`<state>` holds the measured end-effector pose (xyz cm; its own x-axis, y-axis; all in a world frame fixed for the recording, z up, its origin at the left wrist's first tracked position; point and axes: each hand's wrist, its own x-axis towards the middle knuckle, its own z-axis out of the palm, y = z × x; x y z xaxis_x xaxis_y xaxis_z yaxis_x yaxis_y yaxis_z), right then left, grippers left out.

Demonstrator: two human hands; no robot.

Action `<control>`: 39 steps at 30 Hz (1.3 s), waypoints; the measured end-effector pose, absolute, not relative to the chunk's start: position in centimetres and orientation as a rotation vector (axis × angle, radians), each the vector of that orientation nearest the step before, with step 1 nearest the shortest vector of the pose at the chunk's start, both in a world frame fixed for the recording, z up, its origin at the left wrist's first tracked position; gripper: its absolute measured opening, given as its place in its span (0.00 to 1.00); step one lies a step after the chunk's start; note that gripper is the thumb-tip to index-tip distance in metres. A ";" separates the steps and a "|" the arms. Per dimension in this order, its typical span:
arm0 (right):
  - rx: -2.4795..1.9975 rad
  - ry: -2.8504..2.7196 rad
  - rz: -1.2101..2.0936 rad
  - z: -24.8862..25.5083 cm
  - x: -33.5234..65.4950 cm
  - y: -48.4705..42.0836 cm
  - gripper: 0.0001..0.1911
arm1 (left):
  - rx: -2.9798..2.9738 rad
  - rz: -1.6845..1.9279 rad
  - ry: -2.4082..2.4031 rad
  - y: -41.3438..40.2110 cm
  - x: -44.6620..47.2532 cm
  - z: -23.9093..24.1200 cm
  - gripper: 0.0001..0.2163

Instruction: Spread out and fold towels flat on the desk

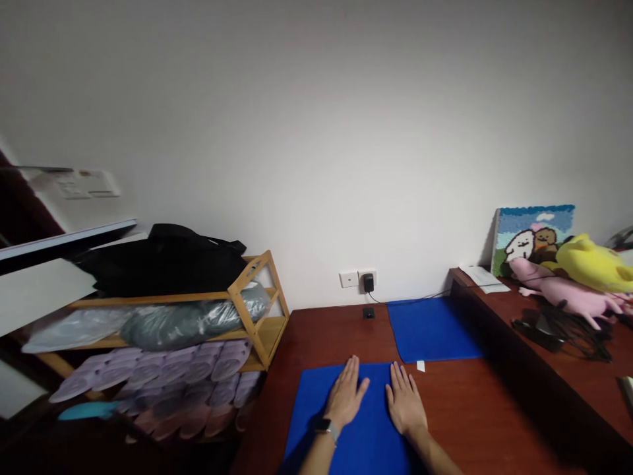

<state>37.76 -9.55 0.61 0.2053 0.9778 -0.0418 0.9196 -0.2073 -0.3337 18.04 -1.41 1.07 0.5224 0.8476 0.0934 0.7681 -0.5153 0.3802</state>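
The left hand [346, 396] (a watch on its wrist) and the right hand [405, 404] are lying open and flat, side by side, on the far end of the blue mat [309, 409], whose length is running back under both wrists.

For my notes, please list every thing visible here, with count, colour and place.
near mat: one, blue, under both hands
far mat: one, blue, nearer the wall
rack: one, light wood, left
bag: one, black, atop the rack
slippers: many, pale purple, lower rack shelves
plug: one, black, on the wall
picture: one, blue, on the right ledge
pink toy: one, pink, before the picture
yellow toy: one, yellow, beside it
cables: bunch, black, right ledge
watch: one, dark, left wrist
left hand: one, flat on near mat
right hand: one, flat on near mat
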 end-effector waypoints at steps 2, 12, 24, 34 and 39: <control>-2.233 -1.791 0.370 0.6 37.8 -9.6 0.36 | 2.460 0.386 1.507 -0.1 13.7 1.3 0.35; -2.269 -1.810 0.369 0.5 37.8 -9.8 0.36 | 2.431 0.341 1.793 -5.8 -1.3 2.1 0.31; -1.720 -1.967 0.325 2.1 39.0 -26.1 0.24 | 2.734 0.548 1.411 -22.9 -5.7 0.1 0.24; -1.654 -2.128 0.134 -2.4 40.3 -33.0 0.35 | 2.886 0.830 1.361 -22.4 -5.8 -0.7 0.19; -1.745 -2.022 -0.043 -2.6 39.3 -33.2 0.28 | 2.798 0.746 1.466 -23.1 -5.5 0.3 0.15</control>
